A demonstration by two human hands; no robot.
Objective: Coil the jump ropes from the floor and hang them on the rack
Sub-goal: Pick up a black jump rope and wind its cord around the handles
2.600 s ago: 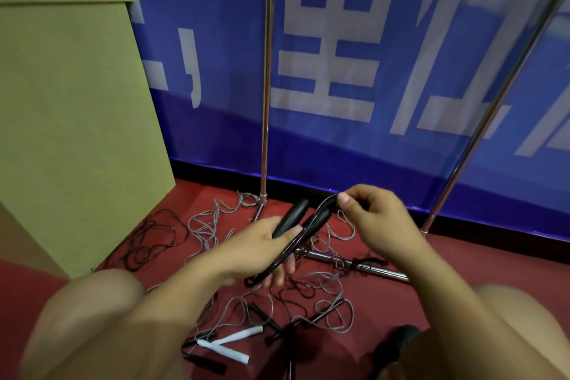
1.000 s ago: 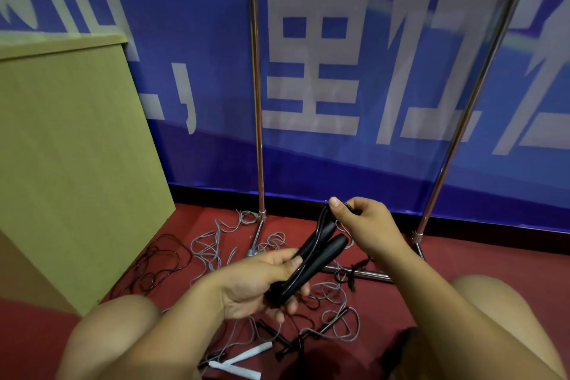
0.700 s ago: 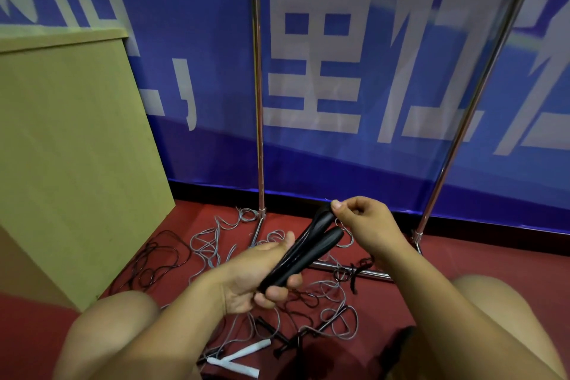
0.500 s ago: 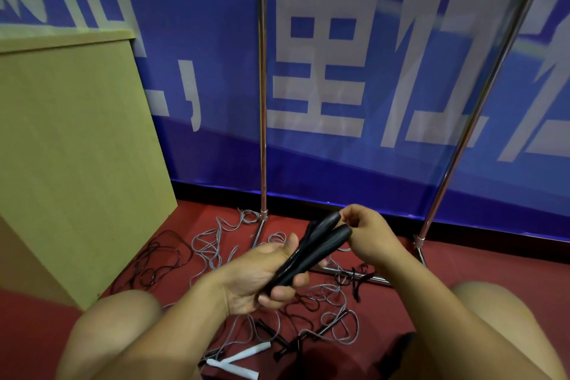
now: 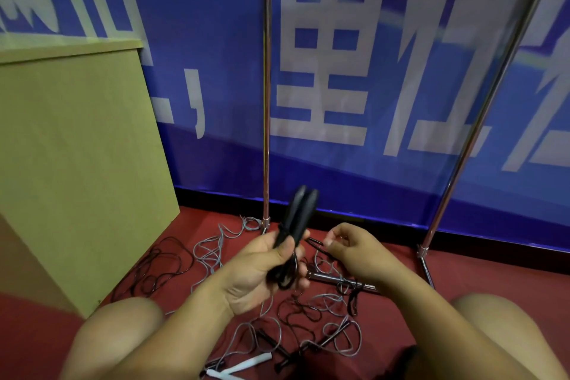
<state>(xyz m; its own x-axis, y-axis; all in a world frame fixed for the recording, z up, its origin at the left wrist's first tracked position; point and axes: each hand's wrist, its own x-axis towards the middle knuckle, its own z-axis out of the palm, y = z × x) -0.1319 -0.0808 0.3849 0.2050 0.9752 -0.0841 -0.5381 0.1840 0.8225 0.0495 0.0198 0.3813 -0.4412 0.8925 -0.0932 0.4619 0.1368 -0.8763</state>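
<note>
The person crouched on the red floor, both knees showing at the bottom of the view. The left hand gripped two black jump-rope handles side by side — thumb across the front, fingers curled round behind — with the handles tilted up and slightly right, their tops blurred. A dark loop of the black cord hung below the fist. The right hand sat just beside it, fingertips drawn together in a pinch on a thin black strand that ran toward the left hand.

Under the hands lay the remaining jump ropes in a loose tangle — grey and black cords overlapping, with black handles and two white handles near the lower edge. More grey and black cord spread toward the left.

The metal rack stood against a blue banner, its two uprights rising from the floor and a base bar crossing behind the tangle. A tan board filled the left.
</note>
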